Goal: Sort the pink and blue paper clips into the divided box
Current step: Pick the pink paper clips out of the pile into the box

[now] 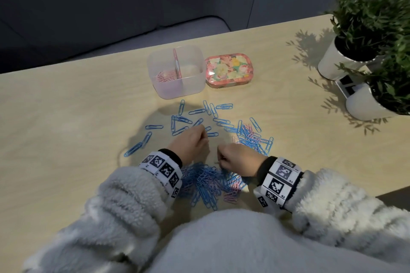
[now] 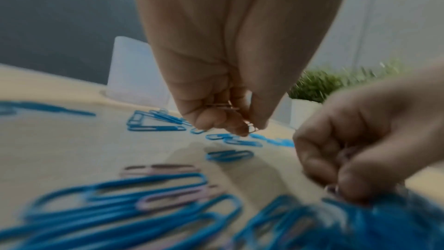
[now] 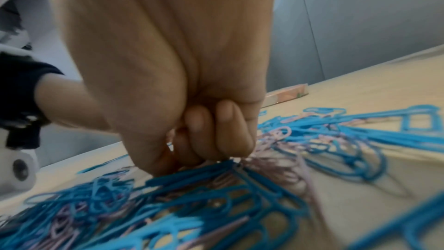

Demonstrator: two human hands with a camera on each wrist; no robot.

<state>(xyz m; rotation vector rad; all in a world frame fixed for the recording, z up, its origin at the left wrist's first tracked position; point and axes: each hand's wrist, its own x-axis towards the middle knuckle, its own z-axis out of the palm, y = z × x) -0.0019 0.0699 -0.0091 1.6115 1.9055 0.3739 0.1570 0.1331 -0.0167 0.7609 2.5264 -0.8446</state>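
Left hand (image 1: pixel 191 142) fingers curled, pinching a few thin pinkish clips (image 2: pixel 250 127) at the fingertips, seen only in the left wrist view; how many is too blurred to tell. It is held just above the scattered blue paper clips (image 1: pixel 200 117) on the table (image 1: pixel 66 106).

Right hand (image 1: pixel 237 157) also curled tight, fingertips down in the mixed pile (image 1: pixel 208 184) of blue and pink clips near the table's front edge. Something small sits at its fingertips in the left wrist view, probably a clip; the right wrist view is smeared and the fingers cover it, so what it grips is unclear. The pile is partly hidden by both wrists and the fluffy sleeves (image 1: pixel 124 201).

A second tangle of clips (image 1: pixel 253 137) lies right of the hands, colours hard to separate.

Divided box (image 1: pixel 176 73) stands at the far side of the table, translucent; pink clips (image 1: pixel 163 76) in its left compartment, right compartment contents not readable through the wall. Floral tin (image 1: pixel 228 68) is just beside it on the right. Potted plants (image 1: pixel 366 29) are at the right, cut off by the frame.
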